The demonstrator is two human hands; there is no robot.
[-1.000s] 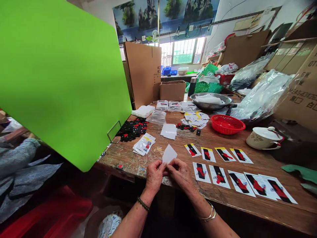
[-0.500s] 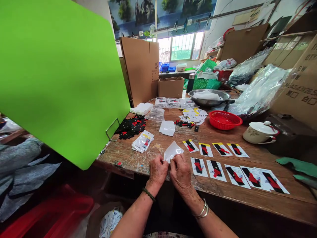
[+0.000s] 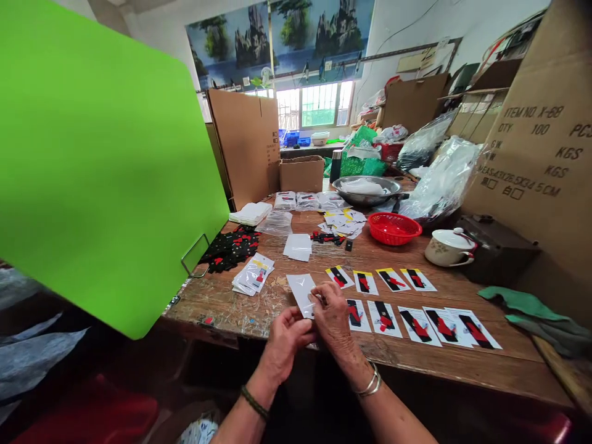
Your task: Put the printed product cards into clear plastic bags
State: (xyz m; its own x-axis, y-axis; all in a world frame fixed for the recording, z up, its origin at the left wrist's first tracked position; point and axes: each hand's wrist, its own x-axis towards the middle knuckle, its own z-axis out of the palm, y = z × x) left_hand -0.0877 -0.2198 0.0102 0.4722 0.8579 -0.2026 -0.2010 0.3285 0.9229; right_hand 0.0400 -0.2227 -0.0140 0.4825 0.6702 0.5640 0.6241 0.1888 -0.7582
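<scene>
Slanting over the table [image 3: 513, 370], a white packet [image 3: 300, 293] is pinched by the right hand [image 3: 331, 313]; at its lower end the left hand [image 3: 285, 338] is half curled, its hold unclear.

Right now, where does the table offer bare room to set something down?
The table is bare between the mug, lower cards and green cloth; a smaller patch lies between the red basket and upper cards. Crowded: beside the right hand, where cards lie close, and around the black-and-red pile.

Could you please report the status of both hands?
Right hand pinching glossy white packet; left hand at its lower end; cards laid out at right.
</scene>
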